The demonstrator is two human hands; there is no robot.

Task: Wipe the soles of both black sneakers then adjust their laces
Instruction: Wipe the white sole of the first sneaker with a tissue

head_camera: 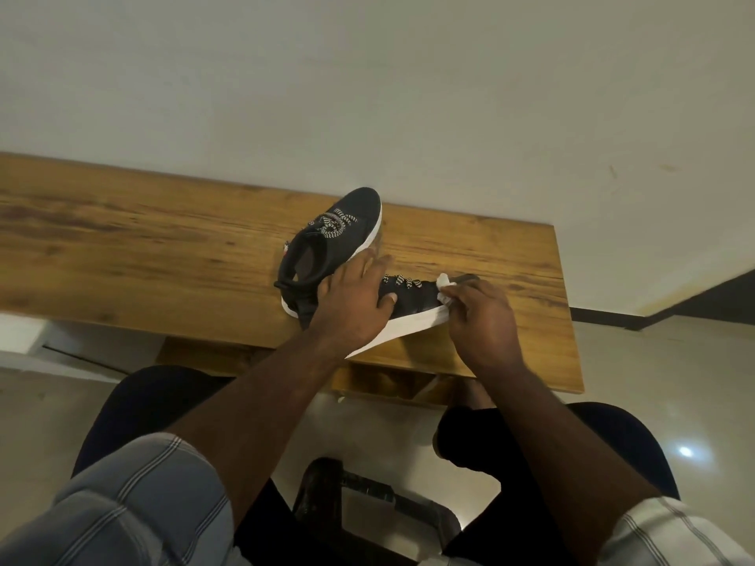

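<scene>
Two black sneakers with white soles lie on a wooden table (122,247). The far sneaker (327,243) stands upright, toe pointing away toward the wall, its black-and-white laces bunched on top. The near sneaker (412,300) is tipped on its side, its white sole (392,332) facing me. My left hand (355,300) lies over its heel and upper, gripping it. My right hand (482,316) pinches a small white wipe (445,281) against the toe end of the sole.
The table's right end (564,304) and near edge (245,345) are close to the shoes. A pale wall rises right behind the table. My knees in dark trousers and a dark stool frame (367,500) sit below the table edge over a glossy floor.
</scene>
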